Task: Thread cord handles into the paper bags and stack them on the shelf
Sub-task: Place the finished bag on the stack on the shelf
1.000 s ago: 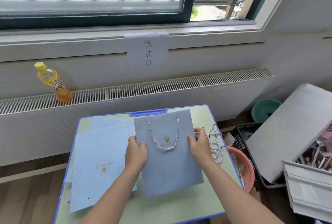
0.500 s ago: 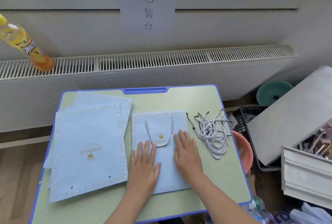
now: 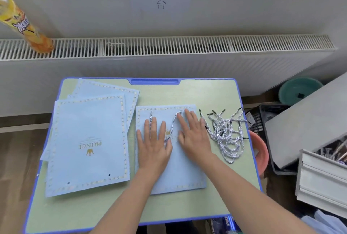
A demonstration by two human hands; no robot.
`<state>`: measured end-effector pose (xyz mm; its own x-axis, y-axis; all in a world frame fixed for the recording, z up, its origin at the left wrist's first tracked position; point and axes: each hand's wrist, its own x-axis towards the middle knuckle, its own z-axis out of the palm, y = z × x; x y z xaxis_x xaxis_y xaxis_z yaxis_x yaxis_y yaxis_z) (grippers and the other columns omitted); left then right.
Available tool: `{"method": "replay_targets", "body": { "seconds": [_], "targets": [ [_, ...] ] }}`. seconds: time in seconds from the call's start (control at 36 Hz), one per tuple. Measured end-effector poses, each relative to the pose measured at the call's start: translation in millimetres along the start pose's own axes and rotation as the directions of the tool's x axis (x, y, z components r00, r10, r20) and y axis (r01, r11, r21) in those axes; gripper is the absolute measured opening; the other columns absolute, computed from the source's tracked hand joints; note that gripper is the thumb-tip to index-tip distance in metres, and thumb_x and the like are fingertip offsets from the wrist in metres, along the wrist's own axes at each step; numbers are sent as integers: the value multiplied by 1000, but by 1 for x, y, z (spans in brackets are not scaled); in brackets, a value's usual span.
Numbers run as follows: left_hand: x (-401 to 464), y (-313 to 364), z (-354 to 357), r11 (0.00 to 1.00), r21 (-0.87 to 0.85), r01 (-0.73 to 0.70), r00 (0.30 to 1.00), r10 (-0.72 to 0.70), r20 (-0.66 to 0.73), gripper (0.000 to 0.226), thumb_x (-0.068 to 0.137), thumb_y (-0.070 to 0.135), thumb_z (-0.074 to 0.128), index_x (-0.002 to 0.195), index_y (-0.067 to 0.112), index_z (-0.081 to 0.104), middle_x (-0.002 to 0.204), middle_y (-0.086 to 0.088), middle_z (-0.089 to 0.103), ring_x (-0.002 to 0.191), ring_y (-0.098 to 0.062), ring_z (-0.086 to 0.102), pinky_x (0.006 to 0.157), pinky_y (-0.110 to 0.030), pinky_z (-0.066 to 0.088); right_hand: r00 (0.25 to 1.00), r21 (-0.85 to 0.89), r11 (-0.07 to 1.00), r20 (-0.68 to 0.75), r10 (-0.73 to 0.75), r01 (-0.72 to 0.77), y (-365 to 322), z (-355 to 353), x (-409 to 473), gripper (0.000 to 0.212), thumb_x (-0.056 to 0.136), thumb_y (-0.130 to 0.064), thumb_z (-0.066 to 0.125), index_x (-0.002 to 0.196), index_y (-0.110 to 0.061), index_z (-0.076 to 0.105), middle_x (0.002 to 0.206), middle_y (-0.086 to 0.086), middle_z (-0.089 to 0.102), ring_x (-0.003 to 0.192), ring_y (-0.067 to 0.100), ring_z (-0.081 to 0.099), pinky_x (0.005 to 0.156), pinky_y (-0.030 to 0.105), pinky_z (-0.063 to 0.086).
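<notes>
- Right now both palms lie flat on the small blue paper bag (image 3: pixel 180 173), which sits at the middle of the green desk (image 3: pixel 212 91)
- Left hand (image 3: pixel 153 146) has its fingers straight and spread, pressing the bag's left half, with the threaded cord handle (image 3: pixel 173 124) running under them
- Right hand (image 3: pixel 193 136) is just as flat, fingers straight and reaching toward the bag's top edge, gripping nothing
- Spare cords (image 3: pixel 228 133) lie in a loose tangle just right of the bag, apart from the right hand
- Unthreaded bags (image 3: pixel 88 145) sit stacked on the left, punch holes toward the near edge
- Handling call: the bag looks light, thin and easily creased, so take it by a side edge or the cord loop
- Those cords look soft and floppy; the stiff dark tips are probably the place to pinch
</notes>
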<state>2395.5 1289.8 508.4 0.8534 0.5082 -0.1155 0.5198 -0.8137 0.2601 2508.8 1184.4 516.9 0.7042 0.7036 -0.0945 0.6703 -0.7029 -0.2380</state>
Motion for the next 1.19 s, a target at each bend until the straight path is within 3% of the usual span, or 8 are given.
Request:
{"method": "replay_targets", "body": {
  "seconds": [0.06, 0.25, 0.36, 0.5, 0.61, 0.81, 0.97, 1.19],
  "targets": [
    [3, -7, 9, 999, 33, -18, 1000, 18, 16, 62, 89, 41, 34, 145, 15, 41, 154, -18, 33, 142, -34, 25, 111, -59, 18, 998, -38, 999, 60, -6, 8, 5, 4, 2, 56, 87, -33, 38, 138, -15, 53, 149, 12, 44, 138, 28, 40, 109, 55, 35],
    [14, -3, 10, 999, 34, 23, 997, -25, 71, 63, 90, 45, 31, 146, 16, 38, 154, -18, 33, 142, -35, 26, 112, -59, 18, 988, 13, 1000, 156, -13, 12, 7, -1, 15, 72, 87, -43, 14, 151, -15, 33, 162, 8, 17, 150, 27, 12, 119, 49, 6],
    [0, 16, -5, 989, 20, 147, 986, -148, 76, 59, 88, 37, 48, 143, 14, 47, 152, -21, 35, 140, -41, 33, 106, -65, 29, 988, 94, 993, 143, 59, -73, 0, -14, 2, 54, 96, -29, 42, 148, -16, 35, 161, 9, 19, 149, 26, 16, 118, 39, 14],
    [-43, 40, -18, 882, -38, 470, 866, -452, 216, 80, 94, 46, 52, 156, 19, 8, 161, -19, -8, 148, -39, -5, 115, -58, 11, 961, 71, 971, 174, 213, -228, 0, -26, -30, 56, 95, -41, 50, 146, -26, 33, 154, 8, 22, 136, 30, 27, 102, 42, 32],
    [-54, 43, -31, 798, -115, 591, 792, -547, 271, 91, 86, 52, 64, 153, 19, 11, 160, -18, -6, 147, -37, 4, 111, -55, 23, 919, 290, 880, 232, 318, -377, 2, -32, -47, 70, 91, -37, 60, 150, -24, 25, 145, 11, 30, 133, 30, 28, 103, 39, 32],
    [-56, 49, -64, 809, -194, 555, 831, -529, 171, 82, 76, 49, 74, 143, 24, 33, 147, -9, 31, 129, -32, 34, 96, -44, 38, 897, 461, 773, 152, 414, -435, 10, -56, -51, 86, 90, -32, 65, 155, -14, 10, 147, 15, 32, 136, 34, 27, 109, 41, 23],
    [-65, 43, -102, 799, -414, 435, 875, -484, -13, 65, 77, 36, 78, 133, 21, 47, 136, -4, 43, 124, -29, 36, 94, -43, 39, 901, 557, 749, -2, 435, -360, 1, -85, -56, 68, 87, -37, 65, 144, -15, 36, 133, 9, 40, 129, 29, 34, 109, 43, 31],
    [-96, -41, -171, 695, -698, 170, 882, -423, -206, 59, 78, 14, 77, 130, 9, 48, 130, -6, 46, 122, -25, 42, 96, -17, 25, 955, 626, 768, -122, 271, -138, -99, -125, -59, 70, 88, -30, 68, 147, -21, 32, 127, -7, 34, 113, 3, 40, 87, 19, 30]
  ]
}}
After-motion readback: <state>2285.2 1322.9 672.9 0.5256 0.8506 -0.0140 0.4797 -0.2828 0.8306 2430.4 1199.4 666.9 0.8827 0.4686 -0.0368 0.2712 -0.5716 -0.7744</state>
